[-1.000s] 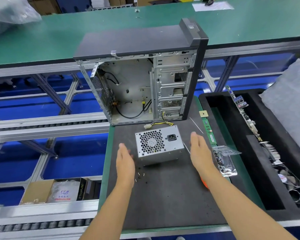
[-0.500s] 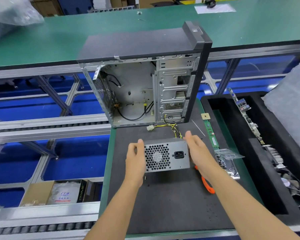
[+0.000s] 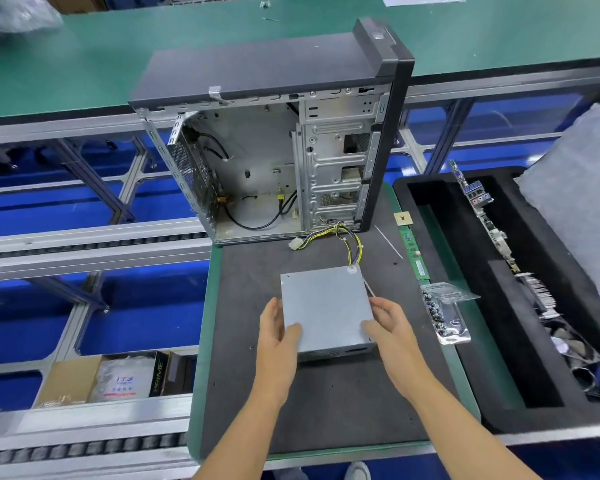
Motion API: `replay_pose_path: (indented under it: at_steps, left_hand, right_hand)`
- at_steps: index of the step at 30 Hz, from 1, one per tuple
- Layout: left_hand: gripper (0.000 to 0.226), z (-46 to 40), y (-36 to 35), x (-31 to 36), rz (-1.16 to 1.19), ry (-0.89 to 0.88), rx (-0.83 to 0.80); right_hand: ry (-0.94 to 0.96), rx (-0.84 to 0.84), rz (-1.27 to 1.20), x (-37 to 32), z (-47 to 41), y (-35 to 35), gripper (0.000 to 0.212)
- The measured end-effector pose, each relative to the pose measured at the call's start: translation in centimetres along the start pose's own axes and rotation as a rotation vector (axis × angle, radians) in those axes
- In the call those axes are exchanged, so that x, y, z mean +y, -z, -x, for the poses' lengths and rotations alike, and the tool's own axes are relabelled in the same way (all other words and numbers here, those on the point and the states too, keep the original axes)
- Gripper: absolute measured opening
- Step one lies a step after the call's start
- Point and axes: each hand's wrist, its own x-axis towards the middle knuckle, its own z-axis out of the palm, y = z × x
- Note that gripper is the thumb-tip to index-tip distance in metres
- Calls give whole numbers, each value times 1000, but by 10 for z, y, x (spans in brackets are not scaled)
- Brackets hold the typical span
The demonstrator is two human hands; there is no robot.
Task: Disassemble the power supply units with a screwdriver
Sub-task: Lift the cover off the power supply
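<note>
Both hands, the left [image 3: 278, 336] and the right [image 3: 388, 325], clasp the PSU [image 3: 326, 304] by its sides with curled fingers, flat on the mat [image 3: 326, 403] before the open case [image 3: 274, 150].

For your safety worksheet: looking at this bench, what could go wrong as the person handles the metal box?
1. The yellow-and-black cable bundle trails from the grey metal power supply box into the open computer case; it may snag.
2. The left hand and right hand grip bare sheet-metal edges, possibly sharp.
</note>
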Motion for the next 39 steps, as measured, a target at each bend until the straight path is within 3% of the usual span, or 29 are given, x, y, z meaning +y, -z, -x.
replay_pose_path:
  at_steps: [6,10,19,27,34,39]
  left_hand:
    - [25,-21,-9,18,-129,36,-75]
    - [41,-22,-12,19,-134,89,-43]
    - [32,-27,-15,24,-94,159,4]
    - [41,-30,-11,25,-85,166,1]
    - [46,-35,-10,25,-133,175,13]
    - [46,-35,-9,27,-167,212,-11]
  right_hand:
    - [-125,-34,190,-16,-21,-12,43]
    - [-119,-25,220,-21,-24,-18,32]
    - [-159,22,217,-15,-32,-14,35]
    - [-174,109,209,-17,-33,-19,66]
    - [-202,157,241,-13,-35,-20,62]
    - [-248,103,179,-16,-36,-17,62]
